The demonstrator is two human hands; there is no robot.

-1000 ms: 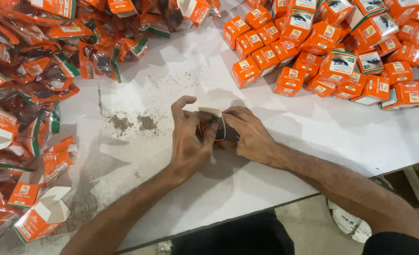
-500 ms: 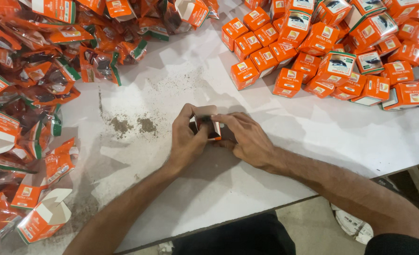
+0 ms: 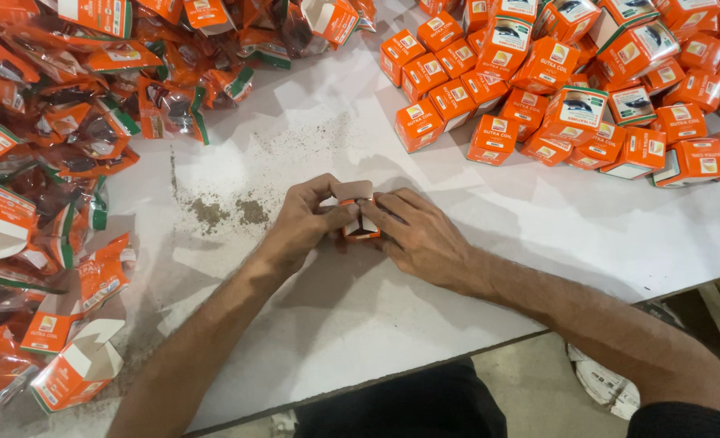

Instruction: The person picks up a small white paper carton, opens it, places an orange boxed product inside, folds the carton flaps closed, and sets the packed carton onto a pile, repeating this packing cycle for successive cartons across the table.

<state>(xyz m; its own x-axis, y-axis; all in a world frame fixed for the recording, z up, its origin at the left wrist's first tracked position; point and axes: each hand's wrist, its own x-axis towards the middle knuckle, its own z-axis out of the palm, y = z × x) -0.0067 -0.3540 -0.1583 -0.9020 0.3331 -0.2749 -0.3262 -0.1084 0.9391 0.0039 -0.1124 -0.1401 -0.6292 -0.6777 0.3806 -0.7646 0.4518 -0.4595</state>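
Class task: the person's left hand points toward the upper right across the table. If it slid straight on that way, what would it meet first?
The left hand would first meet the small orange carton it already touches, with the right hand just behind it. Past those, probably the pile of closed orange boxes, though depth is hard to judge.

Bright, even overhead light, soft shadows beneath the forearms, mild glare on the white table (image 3: 538, 235), sharp focus

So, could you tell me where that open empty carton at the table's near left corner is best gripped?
Grip the carton across its two flat side walls, coming from above. It lies tilted with its flaps open toward the upper right, so hold the closed body, not the flaps.
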